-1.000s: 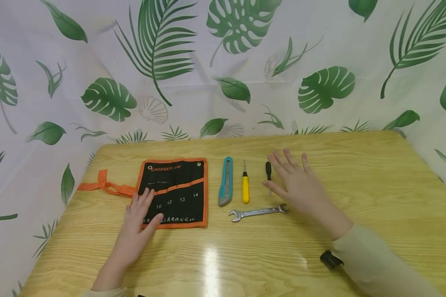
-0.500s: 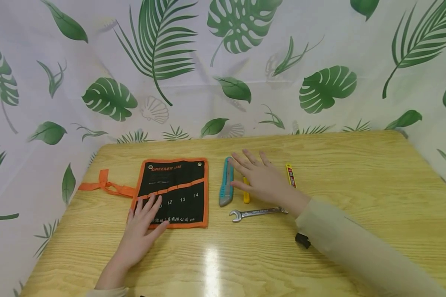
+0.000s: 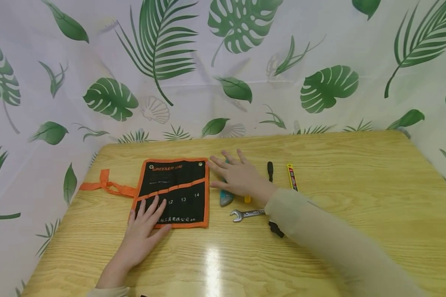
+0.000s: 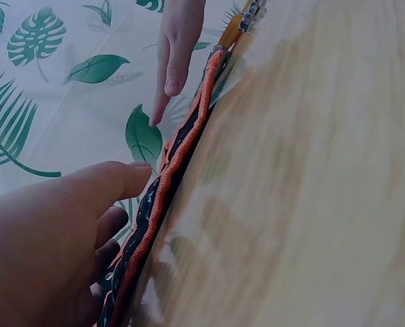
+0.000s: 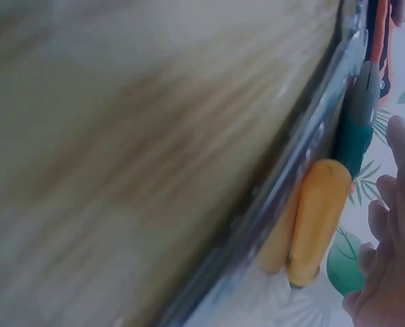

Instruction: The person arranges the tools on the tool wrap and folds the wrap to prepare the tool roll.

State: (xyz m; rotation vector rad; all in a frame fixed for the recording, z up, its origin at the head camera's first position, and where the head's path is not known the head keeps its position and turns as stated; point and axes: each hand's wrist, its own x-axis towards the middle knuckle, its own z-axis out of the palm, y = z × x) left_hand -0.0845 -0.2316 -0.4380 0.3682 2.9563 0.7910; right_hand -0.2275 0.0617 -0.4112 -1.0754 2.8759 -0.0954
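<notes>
A black tool pouch (image 3: 176,183) with orange edging and numbered pockets lies flat on the table. My left hand (image 3: 143,235) has its fingers spread over the pouch's lower left corner; in the left wrist view its thumb is close to the orange edge. Fingers extended, my right hand (image 3: 239,177) hovers above a teal utility knife (image 3: 226,199) and a yellow-handled screwdriver (image 3: 247,199), covering much of both. The right wrist view shows a gap between that hand and the screwdriver handle (image 5: 319,218). A double open-end wrench (image 3: 245,214) lies below, its right end hidden by the sleeve.
Right of the right hand are a small black-handled screwdriver (image 3: 270,168) and a slim yellow-and-red item (image 3: 292,175). Orange ties (image 3: 111,187) trail left from the pouch. A leaf-printed cloth (image 3: 193,99) hangs behind the wooden table (image 3: 349,177).
My right hand has swept left from the black screwdriver to over the utility knife, uncovering the black screwdriver and the yellow-and-red item. My left hand has shifted slightly right over the pouch.
</notes>
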